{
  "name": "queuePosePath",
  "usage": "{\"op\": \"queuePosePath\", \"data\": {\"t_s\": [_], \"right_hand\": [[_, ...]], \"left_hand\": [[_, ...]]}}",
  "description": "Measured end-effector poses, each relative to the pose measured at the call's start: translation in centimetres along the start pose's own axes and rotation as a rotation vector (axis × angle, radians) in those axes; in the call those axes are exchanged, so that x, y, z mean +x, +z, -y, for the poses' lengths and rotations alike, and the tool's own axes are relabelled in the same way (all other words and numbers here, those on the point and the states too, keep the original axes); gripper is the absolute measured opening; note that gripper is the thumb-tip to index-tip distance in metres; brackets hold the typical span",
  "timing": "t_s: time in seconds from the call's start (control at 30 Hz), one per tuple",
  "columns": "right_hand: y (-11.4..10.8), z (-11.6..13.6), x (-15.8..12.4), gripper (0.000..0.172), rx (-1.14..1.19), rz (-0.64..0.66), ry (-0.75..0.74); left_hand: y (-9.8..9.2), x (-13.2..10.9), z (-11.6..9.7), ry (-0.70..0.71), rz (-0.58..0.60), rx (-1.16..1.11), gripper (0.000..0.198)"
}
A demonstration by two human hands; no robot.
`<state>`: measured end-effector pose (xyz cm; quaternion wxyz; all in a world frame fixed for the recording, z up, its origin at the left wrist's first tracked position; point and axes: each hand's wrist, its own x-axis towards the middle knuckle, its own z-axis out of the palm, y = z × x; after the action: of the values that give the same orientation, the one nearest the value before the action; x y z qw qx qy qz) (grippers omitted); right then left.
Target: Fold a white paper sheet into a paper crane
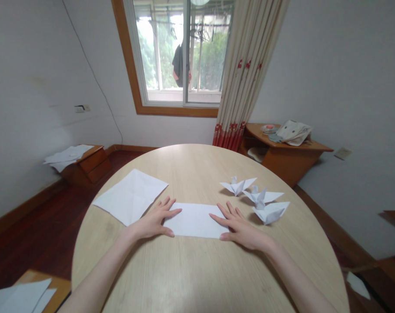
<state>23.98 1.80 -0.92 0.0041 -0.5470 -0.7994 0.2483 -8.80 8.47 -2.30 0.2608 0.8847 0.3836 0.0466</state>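
Observation:
A white sheet folded into a long rectangle (195,219) lies on the round light-wood table (197,269). My left hand (153,221) rests flat on its left end, fingers spread and open. My right hand (239,226) presses flat on its right end, fingers stretched out. Neither hand holds anything. A larger creased white sheet (130,195) lies to the left of my left hand. Three folded white paper cranes (238,185) (261,196) (271,211) sit just right of my right hand.
A low wooden drawer unit (86,163) with white papers stands at the left wall. A wooden corner shelf (282,150) holds papers and a small dish on the right. More white sheets (19,298) lie at the bottom left. Behind are a window and a curtain (246,74).

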Motion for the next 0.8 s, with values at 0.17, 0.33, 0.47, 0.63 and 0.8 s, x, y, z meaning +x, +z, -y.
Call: {"op": "queuePosePath", "data": {"t_s": [0.17,0.33,0.47,0.63,0.8], "right_hand": [[-0.5,0.2,-0.3,0.064,-0.003,0.029,0.075],[-0.9,0.7,-0.5,0.064,-0.013,0.076,0.115],[-0.8,1.2,-0.6,0.064,-0.016,0.09,0.135],[-0.1,1.2,-0.4,0.068,-0.022,0.064,0.148],[1.5,-0.3,-0.4,0.067,-0.027,-0.049,0.065]], "left_hand": [[-0.3,-0.4,0.8,-0.032,0.009,-0.044,0.087],[-0.3,-0.5,1.0,-0.03,0.006,-0.084,0.09],[-0.3,-0.4,0.8,-0.043,0.004,-0.101,0.093],[-0.2,-0.5,0.7,-0.052,-0.002,-0.104,0.098],[-0.2,-0.6,0.5,-0.011,-0.018,-0.101,0.095]]}}
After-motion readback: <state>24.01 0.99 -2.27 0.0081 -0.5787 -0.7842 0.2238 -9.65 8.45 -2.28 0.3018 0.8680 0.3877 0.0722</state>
